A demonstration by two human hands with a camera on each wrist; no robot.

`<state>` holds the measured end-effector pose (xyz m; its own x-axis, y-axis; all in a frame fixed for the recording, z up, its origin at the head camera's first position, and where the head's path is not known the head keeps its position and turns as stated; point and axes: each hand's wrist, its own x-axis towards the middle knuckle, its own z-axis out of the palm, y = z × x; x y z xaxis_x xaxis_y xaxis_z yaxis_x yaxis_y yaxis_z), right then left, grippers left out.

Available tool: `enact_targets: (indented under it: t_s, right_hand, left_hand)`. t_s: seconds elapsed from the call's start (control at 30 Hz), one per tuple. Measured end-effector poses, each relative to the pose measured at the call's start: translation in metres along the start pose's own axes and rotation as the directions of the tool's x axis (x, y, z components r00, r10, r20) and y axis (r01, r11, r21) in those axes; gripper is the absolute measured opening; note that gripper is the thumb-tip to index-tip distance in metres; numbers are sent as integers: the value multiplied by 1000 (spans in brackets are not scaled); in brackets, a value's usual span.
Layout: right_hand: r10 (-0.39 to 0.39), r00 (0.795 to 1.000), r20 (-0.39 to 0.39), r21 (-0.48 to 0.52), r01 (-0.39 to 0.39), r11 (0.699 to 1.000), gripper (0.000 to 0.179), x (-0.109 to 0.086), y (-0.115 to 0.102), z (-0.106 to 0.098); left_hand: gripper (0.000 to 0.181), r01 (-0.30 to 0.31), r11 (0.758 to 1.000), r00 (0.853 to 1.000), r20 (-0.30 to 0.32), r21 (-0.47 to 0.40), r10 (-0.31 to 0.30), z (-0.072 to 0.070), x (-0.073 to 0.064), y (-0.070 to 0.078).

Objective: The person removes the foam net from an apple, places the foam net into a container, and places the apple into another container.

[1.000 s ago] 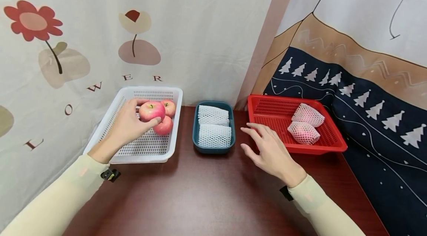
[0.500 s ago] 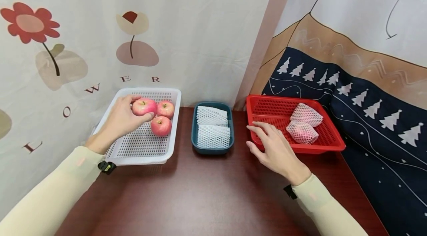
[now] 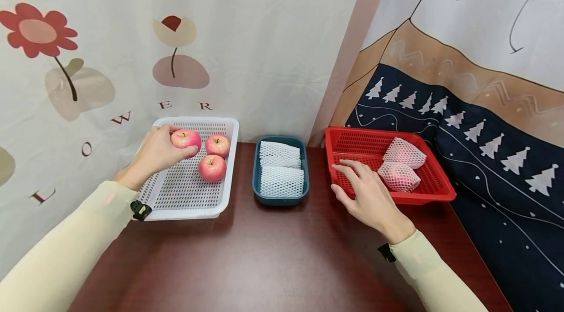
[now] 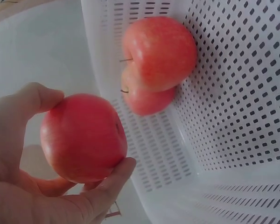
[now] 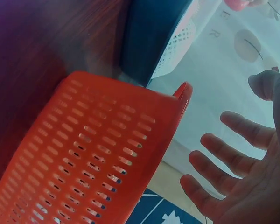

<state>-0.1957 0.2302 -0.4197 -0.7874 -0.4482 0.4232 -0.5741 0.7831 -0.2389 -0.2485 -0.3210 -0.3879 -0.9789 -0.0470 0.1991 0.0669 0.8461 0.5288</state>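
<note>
While the left hand grips a red apple between thumb and fingers, the head view shows that fruit above the left rear part of a white perforated basket, its stem side up. Two loose apples sit close together in the same basket, to the right of the gripped one; whether they touch is hard to tell. Beside the basket, a dark teal tray carries two white foam net sleeves, one behind the other. Farther right, a red perforated basket holds two pink fruits in white foam netting, grouped toward its right side. Its front left rim lies below the right hand, whose fingers are spread and slightly bent. All three containers stand on a dark reddish-brown tabletop, before a printed curtain.

From the left wrist, the thumb and fingers press on opposite sides of the apple, which is clear of the loose pair in the basket; these overlap from this angle, their stems visible.

From the right wrist, the fingers are wide apart, near the red basket's rim but not touching it, with the tray's dark side beyond.
</note>
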Motion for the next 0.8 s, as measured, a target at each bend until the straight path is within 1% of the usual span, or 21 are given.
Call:
enact_targets:
  t_s: [0.2, 0.4, 0.53, 0.7, 0.8]
  right_hand:
    - [21, 1000, 2, 0, -21, 1000, 60, 0, 2, -2]
    - [19, 1000, -8, 2, -19, 1000, 59, 1, 4, -2]
    - [26, 1000, -12, -1, -26, 1000, 60, 1, 7, -1]
    - [44, 999, -9, -5, -44, 999, 58, 0, 11, -1]
    - [43, 999, -19, -10, -43, 999, 56, -1, 14, -1]
  left_hand:
    - [76, -10, 999, 1000, 28, 39, 9, 2, 11, -4]
    - [81, 27, 998, 995, 91, 63, -33, 4, 21, -11]
    - [82, 38, 995, 990, 133, 91, -50, 5, 27, -16]
    - [85, 70, 991, 974, 207, 113, -93, 11, 34, -21]
    - [86, 75, 989, 964, 244, 126, -105, 13, 36, -24]
